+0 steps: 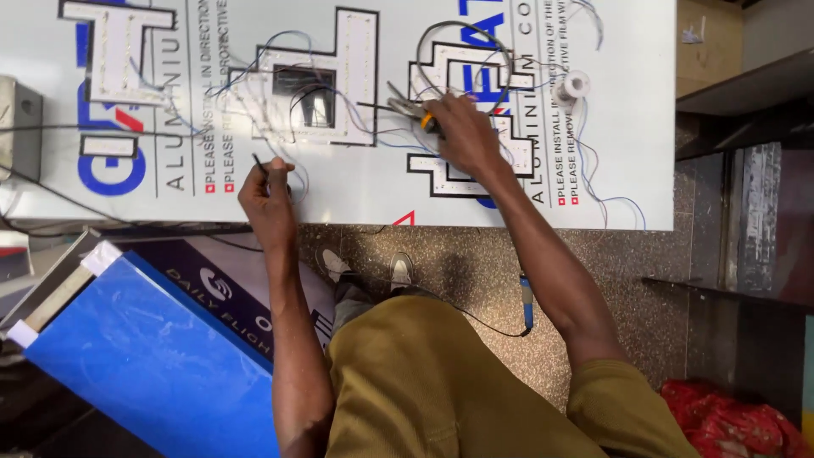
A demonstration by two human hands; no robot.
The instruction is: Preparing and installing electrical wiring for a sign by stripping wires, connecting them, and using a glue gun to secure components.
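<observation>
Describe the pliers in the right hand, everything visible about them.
The pliers are a slim metal pair with grey jaws that taper to a point and an orange-and-dark grip, most of it hidden inside the right hand. They lie nearly flat, tips pointing left toward a dark wire that runs to the white letter-shaped sign piece. They sit just above the white panel. Whether the jaws actually pinch the wire cannot be told.

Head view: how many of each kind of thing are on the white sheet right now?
Lit channel letters: 3
Pliers: 1, under the right hand
Solder spools: 1
Thin black wire: 1, pinched in the left hand
Total: 6
</observation>
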